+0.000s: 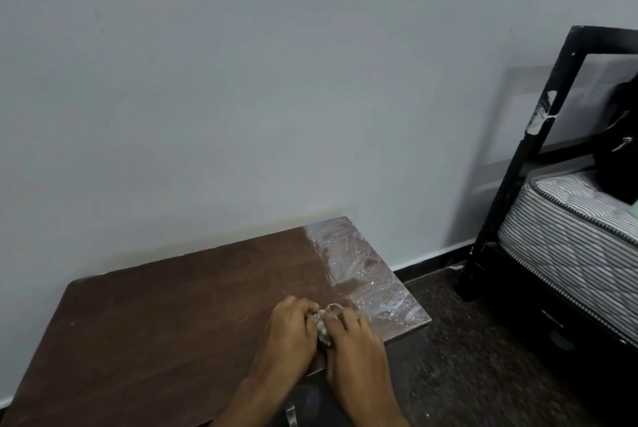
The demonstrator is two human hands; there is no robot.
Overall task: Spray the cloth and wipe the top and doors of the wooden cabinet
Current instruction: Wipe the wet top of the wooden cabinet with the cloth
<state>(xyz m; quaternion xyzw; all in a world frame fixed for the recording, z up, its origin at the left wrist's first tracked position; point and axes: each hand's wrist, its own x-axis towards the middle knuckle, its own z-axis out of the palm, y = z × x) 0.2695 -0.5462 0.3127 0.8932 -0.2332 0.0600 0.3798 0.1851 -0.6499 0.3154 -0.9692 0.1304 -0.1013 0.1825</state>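
The dark brown top of the wooden cabinet point(165, 316) fills the lower left, set against the wall. Its right end point(366, 267) carries whitish wet smears. A small crumpled grey cloth point(322, 324) lies on the top near the front right corner. My left hand point(288, 333) and my right hand point(354, 340) sit side by side on the cloth, their fingers curled over it and pressing it to the wood. Most of the cloth is hidden under the fingers. The cabinet doors and a spray bottle are out of view.
A pale wall point(276, 81) rises right behind the cabinet. To the right stands a black bed frame point(518, 164) with a striped mattress point(566, 229) and a black bag point(621, 136) on it. Dark speckled carpet point(483, 357) lies between cabinet and bed.
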